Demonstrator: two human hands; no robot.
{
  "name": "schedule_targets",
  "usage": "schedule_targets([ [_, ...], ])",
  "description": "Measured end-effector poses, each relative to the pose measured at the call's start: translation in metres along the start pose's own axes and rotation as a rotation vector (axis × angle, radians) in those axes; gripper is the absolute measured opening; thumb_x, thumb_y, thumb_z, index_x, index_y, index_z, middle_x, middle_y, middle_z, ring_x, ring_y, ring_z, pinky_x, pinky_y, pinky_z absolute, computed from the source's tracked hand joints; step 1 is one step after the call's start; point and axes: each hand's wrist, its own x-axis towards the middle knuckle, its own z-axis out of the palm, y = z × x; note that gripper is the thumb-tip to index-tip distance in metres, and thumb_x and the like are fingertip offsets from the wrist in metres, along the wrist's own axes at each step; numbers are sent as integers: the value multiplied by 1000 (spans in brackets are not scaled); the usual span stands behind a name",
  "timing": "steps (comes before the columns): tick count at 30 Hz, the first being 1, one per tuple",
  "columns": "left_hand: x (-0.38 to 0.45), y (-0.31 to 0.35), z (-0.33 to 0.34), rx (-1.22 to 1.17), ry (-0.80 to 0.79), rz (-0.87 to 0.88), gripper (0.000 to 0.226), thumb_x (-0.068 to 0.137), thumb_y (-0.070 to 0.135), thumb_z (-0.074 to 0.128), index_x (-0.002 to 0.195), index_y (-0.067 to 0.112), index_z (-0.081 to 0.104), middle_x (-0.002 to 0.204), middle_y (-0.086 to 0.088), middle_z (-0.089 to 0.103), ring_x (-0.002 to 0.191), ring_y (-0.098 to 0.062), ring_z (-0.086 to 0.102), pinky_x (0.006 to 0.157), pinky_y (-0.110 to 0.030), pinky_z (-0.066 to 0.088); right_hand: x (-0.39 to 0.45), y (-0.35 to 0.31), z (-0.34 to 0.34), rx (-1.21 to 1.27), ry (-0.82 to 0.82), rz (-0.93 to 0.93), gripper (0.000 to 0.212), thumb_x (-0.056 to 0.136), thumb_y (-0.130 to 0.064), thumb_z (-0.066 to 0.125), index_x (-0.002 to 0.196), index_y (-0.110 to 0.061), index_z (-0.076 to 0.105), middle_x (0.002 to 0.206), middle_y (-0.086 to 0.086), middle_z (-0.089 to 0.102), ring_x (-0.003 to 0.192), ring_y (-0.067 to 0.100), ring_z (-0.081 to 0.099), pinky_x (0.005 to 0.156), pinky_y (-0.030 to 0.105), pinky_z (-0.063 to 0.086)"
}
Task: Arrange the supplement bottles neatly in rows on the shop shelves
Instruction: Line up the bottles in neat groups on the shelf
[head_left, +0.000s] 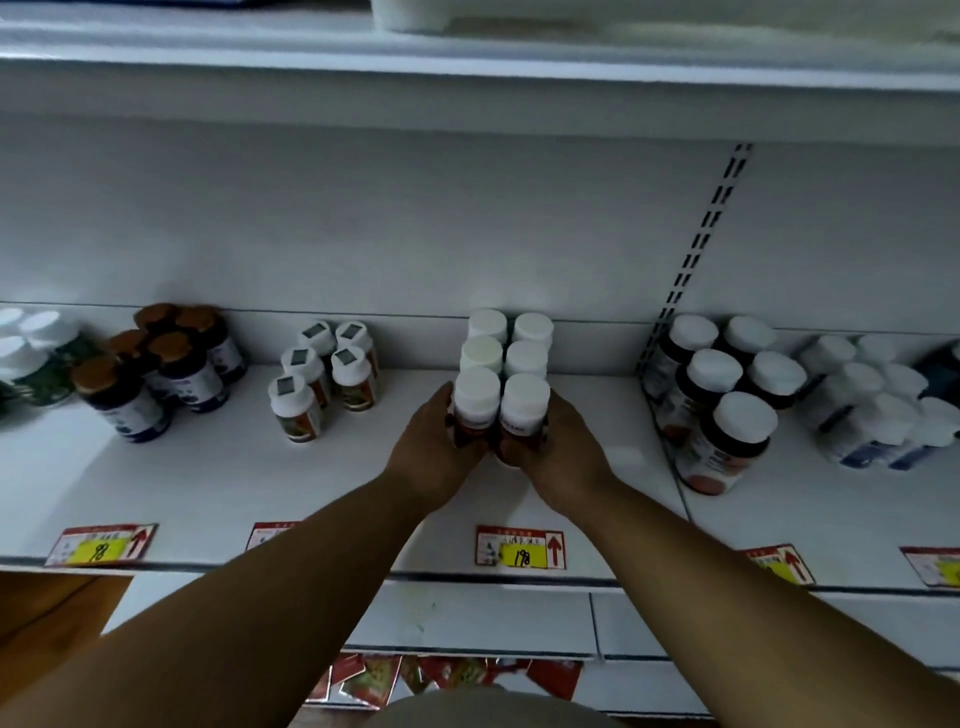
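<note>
While both hands reach onto the white shelf (597, 499), the left hand (434, 457) grips the near-left white-capped bottle (475, 405) and the right hand (558, 460) grips the near-right bottle (523, 413), the two touching at the front of a block two wide and three deep; what the bottles contain cannot be seen. To the left stand five small bottles with square labels on their caps (324, 376) and, farther left, brown-capped dark bottles (156, 364). To the right, beyond a slotted upright (696, 254), stand larger white-capped dark bottles (727, 405), then a blurred pale group (878, 400). Red and yellow price tags (521, 546) line the near edge of the shelf. Another shelf (467, 73) hangs overhead, and red packets (447, 675) lie below.
</note>
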Motion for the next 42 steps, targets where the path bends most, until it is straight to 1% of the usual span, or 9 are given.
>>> schedule_targets([
  [5,2,1,3,-42,-27,12,41,83,34,75,118,43,55,116,17,65,105,-5,61,90,-24,45,12,6,-4,15,-39,-29,53,75,-16,75,122,-32,57,120,-11,66,111,6,61,96,42,52],
  [9,-2,6,4,-323,-48,-9,39,88,40,68,122,44,51,118,21,62,105,9,59,84,-10,48,14,6,-12,83,-96,-71,53,79,-38,76,127,-32,53,123,-14,64,115,6,60,95,37,52],
  [11,1,3,8,-535,-4,-96,70,82,69,55,141,34,43,139,10,54,125,-1,51,105,-27,43,10,0,-17,183,-65,-57,52,82,-62,62,125,-35,52,121,-24,62,115,-1,58,93,21,49],
  [13,12,5,11,-699,37,-238,78,83,76,44,148,33,37,147,6,48,133,-13,46,115,-40,33,11,-3,-20,328,6,38,62,81,-79,41,127,-38,47,130,-29,51,120,-6,49,97,13,41],
  [15,28,13,11,-865,58,-382,64,88,70,47,139,32,50,135,3,60,122,-16,58,108,-41,42,20,-7,-20,532,33,217,58,95,-67,27,140,-33,39,142,-18,41,125,-2,42,97,9,34],
  [17,42,23,12,-949,64,-460,53,88,66,53,124,28,63,116,0,72,104,-18,69,93,-38,52,34,-11,-20,667,2,379,54,100,-59,21,143,-32,38,134,-17,46,121,4,46,99,22,34],
  [21,52,30,17,-934,33,-463,49,85,65,58,115,27,67,102,0,76,90,-17,73,85,-37,56,51,-16,-13,772,-23,461,54,98,-63,23,123,-30,59,123,0,68,105,13,67,86,33,52],
  [27,55,29,23,-878,39,-462,51,83,66,60,114,26,67,94,4,77,85,-14,73,75,-32,57,56,-8,-14,871,0,519,56,98,-62,27,122,-25,61,117,4,71,108,21,66,90,38,52],
  [42,56,32,22,-843,-8,-469,55,84,68,58,118,26,65,104,0,75,96,-20,71,93,-43,54,57,-3,-14,856,8,529,57,97,-63,23,123,-27,59,115,2,72,104,19,69,84,38,53],
])
